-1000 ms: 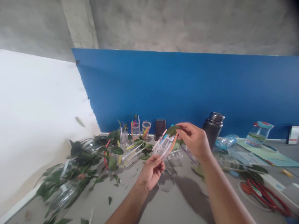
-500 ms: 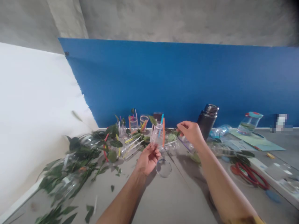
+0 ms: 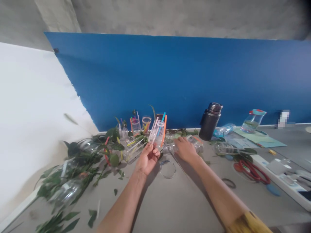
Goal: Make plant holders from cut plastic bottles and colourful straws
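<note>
Pale pinkish straws [image 3: 155,127] rise from the closed fingertips of my left hand [image 3: 147,159], beside a clear bottle [image 3: 159,132]. Whether these fingers also touch the bottle is unclear. Blue and orange straws [image 3: 164,129] stand at the bottle. My right hand [image 3: 186,149] is low over the table to the right, its curled fingers among clear plastic bottles and green leaves. What it grips, if anything, is hidden. A clear ring [image 3: 167,169] lies on the table between my forearms.
Leafy stems [image 3: 82,171] and clear bottles spread over the left side. Cups with straws [image 3: 136,127] stand at the back. To the right are a black thermos [image 3: 210,123], a lidded jar [image 3: 253,122], red-handled scissors [image 3: 252,171] and a white power strip [image 3: 286,184].
My right hand has come down and left, from in front of the thermos to the bottles on the table. Pale straws now show more plainly above my left hand. The view has shifted slightly.
</note>
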`<state>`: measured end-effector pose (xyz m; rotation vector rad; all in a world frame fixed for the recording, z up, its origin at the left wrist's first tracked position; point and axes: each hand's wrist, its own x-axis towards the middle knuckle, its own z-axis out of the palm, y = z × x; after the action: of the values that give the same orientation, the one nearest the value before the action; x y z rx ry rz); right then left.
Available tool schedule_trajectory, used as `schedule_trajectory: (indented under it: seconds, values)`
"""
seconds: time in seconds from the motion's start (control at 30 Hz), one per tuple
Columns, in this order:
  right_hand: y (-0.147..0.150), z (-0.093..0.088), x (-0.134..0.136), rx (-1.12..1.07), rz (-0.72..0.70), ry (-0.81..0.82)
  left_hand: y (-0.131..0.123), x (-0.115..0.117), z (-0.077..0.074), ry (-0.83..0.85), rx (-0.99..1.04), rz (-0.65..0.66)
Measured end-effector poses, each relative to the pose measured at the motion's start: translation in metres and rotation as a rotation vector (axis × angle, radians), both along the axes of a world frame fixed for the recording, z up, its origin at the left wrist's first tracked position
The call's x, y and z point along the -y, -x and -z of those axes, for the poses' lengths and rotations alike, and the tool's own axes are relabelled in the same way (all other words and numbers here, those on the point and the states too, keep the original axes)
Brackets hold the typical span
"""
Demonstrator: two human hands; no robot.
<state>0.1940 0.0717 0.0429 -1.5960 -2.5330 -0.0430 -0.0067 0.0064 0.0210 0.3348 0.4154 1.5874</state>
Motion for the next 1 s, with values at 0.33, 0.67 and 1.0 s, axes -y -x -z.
schedule_trajectory:
  seconds: [0.33, 0.67, 1.0]
  values:
    - [-0.017, 0.003, -0.027, 0.025, 0.224, -0.019, -0.001, 0.003, -0.005, -0.024, 0.008, 0.0]
    - [-0.027, 0.001, -0.02, -0.108, 0.29, -0.175, -0.001, 0.003, -0.005, -0.031, -0.005, -0.002]
    - [-0.105, -0.054, 0.039, -0.18, 0.51, -0.279, 0.002, 0.002, -0.008, -0.031, -0.015, 0.021]
